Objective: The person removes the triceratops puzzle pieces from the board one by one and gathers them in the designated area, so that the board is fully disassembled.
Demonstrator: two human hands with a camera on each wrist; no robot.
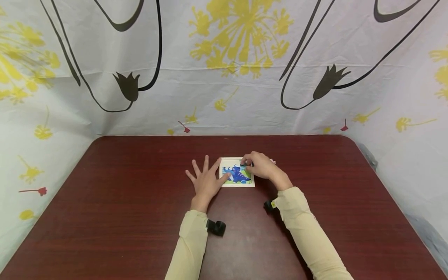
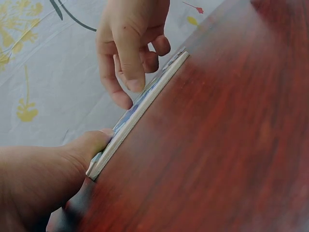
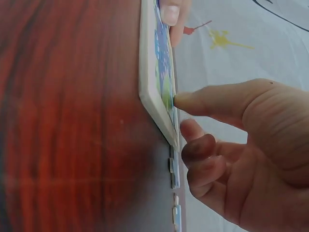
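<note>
A small jigsaw puzzle [image 1: 238, 178] with a blue dinosaur picture lies in a pale, flat frame [image 1: 238, 185] on the table. My left hand [image 1: 205, 182] is spread at the frame's left side, its thumb resting on the picture. From the right, my right hand [image 1: 260, 165] reaches over the upper right part of the puzzle with curled fingers. Thumb and index finger seem to pinch a small dark puzzle piece [image 1: 242, 164], mostly hidden by the fingers. In the right wrist view, the thumb [image 3: 186, 102] comes down at the picture's edge.
Loose puzzle pieces [image 3: 175, 169] lie on the table just beyond the frame's right side, partly behind my right hand. The dark red table [image 1: 122, 217] reaches a patterned white curtain [image 1: 196, 89] at the back and sides. Each sleeve carries a black wrist camera [image 1: 217, 228].
</note>
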